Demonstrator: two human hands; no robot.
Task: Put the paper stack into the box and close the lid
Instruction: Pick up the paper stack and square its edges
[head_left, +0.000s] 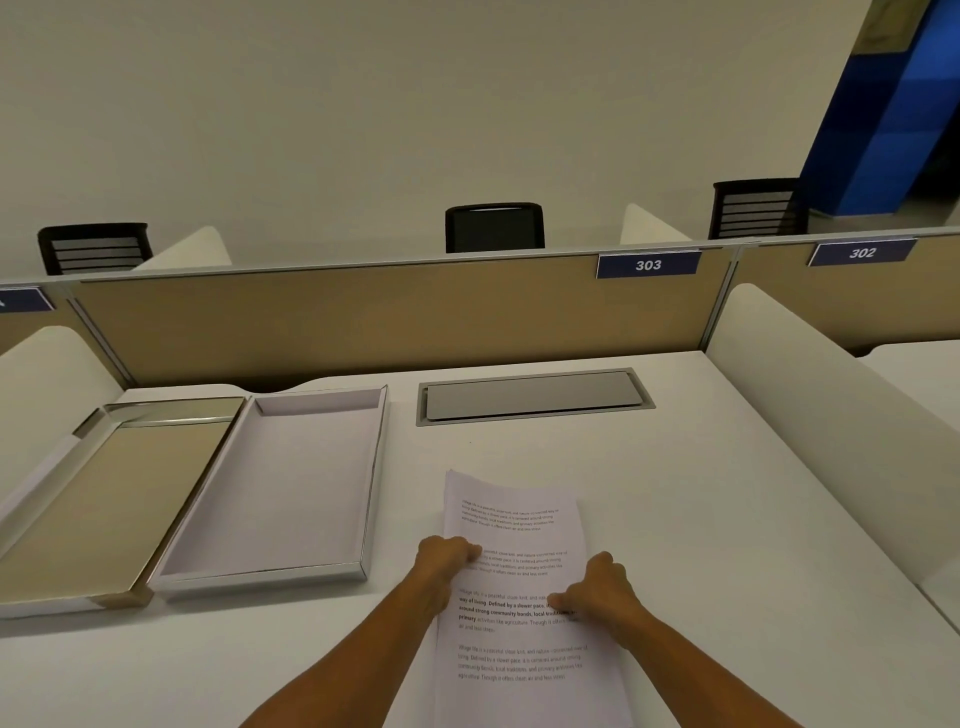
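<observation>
Both hands gripped the paper stack (519, 582) by its long edges, the left hand (444, 564) curled over the left margin and the right hand (597, 592) pinching the right one, the sheets apparently just clear of the tabletop (727, 519), though that was hard to judge. The box (275, 493) lay open to the left, its lid (109, 499) flat beside it (mirror-lined, seemingly). Loose sheets could fan out or snag on the box rim if the grip slackened during the carry.
</observation>
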